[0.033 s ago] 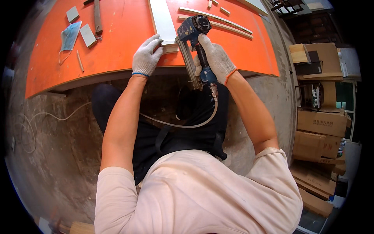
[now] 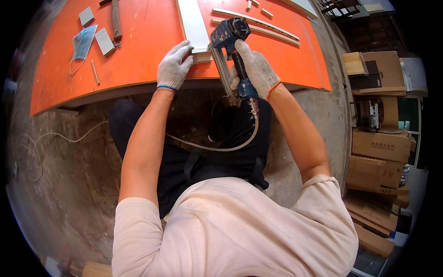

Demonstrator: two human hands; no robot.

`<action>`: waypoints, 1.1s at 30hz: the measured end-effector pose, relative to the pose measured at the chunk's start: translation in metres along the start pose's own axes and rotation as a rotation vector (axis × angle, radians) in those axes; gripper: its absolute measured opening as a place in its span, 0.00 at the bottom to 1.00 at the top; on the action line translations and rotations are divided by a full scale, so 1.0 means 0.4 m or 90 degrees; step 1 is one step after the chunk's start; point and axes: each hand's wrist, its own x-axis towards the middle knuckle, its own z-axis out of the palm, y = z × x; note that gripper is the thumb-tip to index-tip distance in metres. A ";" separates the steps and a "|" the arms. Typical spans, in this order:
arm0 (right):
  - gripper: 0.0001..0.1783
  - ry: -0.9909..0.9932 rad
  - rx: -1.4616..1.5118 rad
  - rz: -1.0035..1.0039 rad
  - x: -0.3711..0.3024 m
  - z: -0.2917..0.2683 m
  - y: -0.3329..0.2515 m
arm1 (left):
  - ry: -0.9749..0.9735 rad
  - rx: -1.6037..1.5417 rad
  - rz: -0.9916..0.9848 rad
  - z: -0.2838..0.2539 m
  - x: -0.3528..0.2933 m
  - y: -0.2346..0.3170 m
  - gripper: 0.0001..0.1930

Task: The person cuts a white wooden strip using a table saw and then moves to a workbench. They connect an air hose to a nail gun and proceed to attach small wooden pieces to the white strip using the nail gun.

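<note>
Orange board tabletop (image 2: 138, 51), near edge curved by the lens, grey concrete floor (image 2: 60, 184) below. On the orange surface: long pale panel (image 2: 193, 23) running away from the near edge, a short pale wood piece (image 2: 202, 57) across its near end. Right of it, two long thin wood strips (image 2: 258, 25) lying slanted, roughly parallel, plus two short offcuts (image 2: 265, 11) beyond them. Left side: blue face mask (image 2: 83, 41), two small grey square blocks (image 2: 104, 40) (image 2: 86, 16), a pencil-like stick (image 2: 94, 71), and a dark long tool (image 2: 115, 21) near the far edge. A thin pale cable (image 2: 46, 143) lies on the floor at left.
</note>
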 end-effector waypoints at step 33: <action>0.41 -0.043 -0.059 -0.020 -0.026 0.029 -0.043 | -0.005 -0.006 -0.016 -0.004 0.005 0.037 0.19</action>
